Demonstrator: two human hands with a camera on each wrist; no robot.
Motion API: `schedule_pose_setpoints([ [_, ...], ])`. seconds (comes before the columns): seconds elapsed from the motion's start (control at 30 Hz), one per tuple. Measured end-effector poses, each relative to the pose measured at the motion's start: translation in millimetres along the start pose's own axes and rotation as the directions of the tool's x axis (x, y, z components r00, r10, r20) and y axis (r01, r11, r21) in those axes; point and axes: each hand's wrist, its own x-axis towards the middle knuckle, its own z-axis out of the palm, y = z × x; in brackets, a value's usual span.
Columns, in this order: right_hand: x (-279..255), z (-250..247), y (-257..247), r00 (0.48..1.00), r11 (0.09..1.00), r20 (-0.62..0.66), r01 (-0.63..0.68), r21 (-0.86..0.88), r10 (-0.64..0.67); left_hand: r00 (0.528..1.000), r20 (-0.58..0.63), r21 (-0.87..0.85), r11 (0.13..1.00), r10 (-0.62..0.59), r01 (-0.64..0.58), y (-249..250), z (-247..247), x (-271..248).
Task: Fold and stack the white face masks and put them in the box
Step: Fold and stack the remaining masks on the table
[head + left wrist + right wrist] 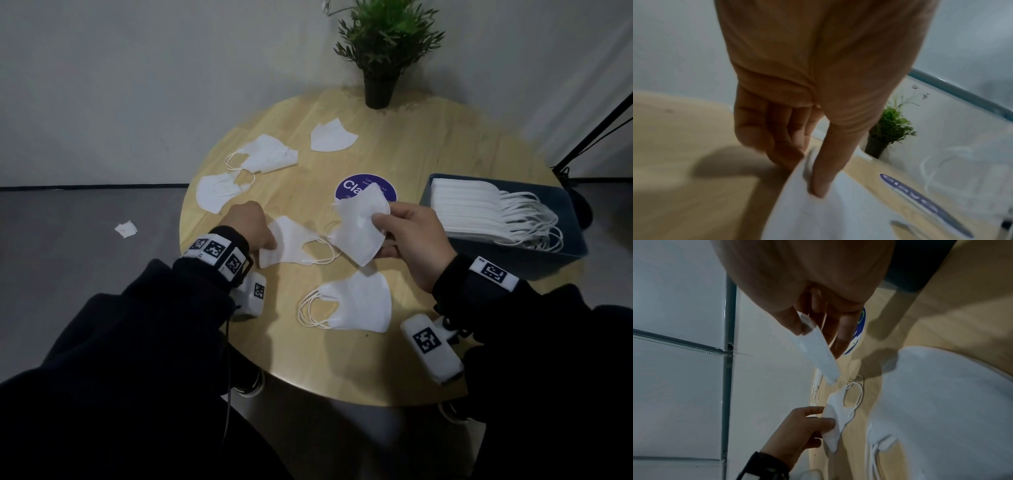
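My right hand (383, 233) pinches a folded white mask (359, 229) and holds it tilted above the middle of the round wooden table (308, 359); the right wrist view shows the folded mask (816, 350) edge-on between thumb and fingers. My left hand (263, 236) pinches the left edge of another mask (291, 245), which lies on the table with its ear loops toward the held one. In the left wrist view the thumb (822, 178) presses on that mask (828, 216). A small pile of folded masks (356, 303) lies near the front edge. The dark blue box (534, 263) on the right holds a row of stacked masks.
Three more loose masks lie at the back left: one (270, 154), one (215, 192), one (330, 137). A potted plant (380, 51) stands at the far edge and a purple round sticker (352, 186) marks the centre. A white scrap (126, 229) lies on the floor.
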Motion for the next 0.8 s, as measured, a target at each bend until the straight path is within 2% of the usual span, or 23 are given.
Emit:
schedule_pose_setpoints([
  [0.1, 2, -3, 2, 1.0, 0.999, 0.009, -0.024, -0.034, 0.025, 1.0, 0.003, -0.07, 0.997, 0.011, -0.011, 0, -6, 3],
  [0.2, 2, -7, 3, 1.0, 0.997, 0.005, 0.01, -0.074, -0.01, 0.983, -0.171, -0.149, 0.984, 0.069, -0.095, -1, -23, 4],
  [0.27, 2, -9, 3, 0.999, 0.998, -0.018, 0.031, -0.063, -0.032, 0.919, -0.354, -0.237, 0.935, 0.171, -0.265, 0, -39, -3],
  [0.33, 5, -10, 3, 0.997, 0.997, -0.052, 0.053, -0.053, -0.056, 0.847, -0.463, -0.336, 0.832, 0.262, -0.441, 5, -51, -17],
  [0.4, 9, -10, 4, 0.992, 0.995, -0.091, 0.086, -0.055, -0.09, 0.805, -0.439, -0.365, 0.739, 0.4, -0.566, 14, -57, -32],
  [0.47, 12, -9, 5, 0.987, 0.992, -0.115, 0.109, -0.064, -0.116, 0.772, -0.318, -0.34, 0.694, 0.55, -0.635, 23, -58, -45],
  [0.53, 14, -6, 6, 0.989, 0.992, -0.1, 0.1, -0.077, -0.107, 0.75, -0.195, -0.332, 0.677, 0.631, -0.656, 35, -55, -54],
  [0.63, 11, -1, 5, 0.997, 0.996, -0.019, 0.075, -0.038, -0.075, 0.741, -0.142, -0.361, 0.663, 0.656, -0.656, 55, -41, -66],
  [0.8, 4, 1, 2, 0.989, 0.995, 0.112, 0.096, 0.03, -0.098, 0.74, -0.249, -0.391, 0.634, 0.625, -0.667, 71, -19, -64],
])
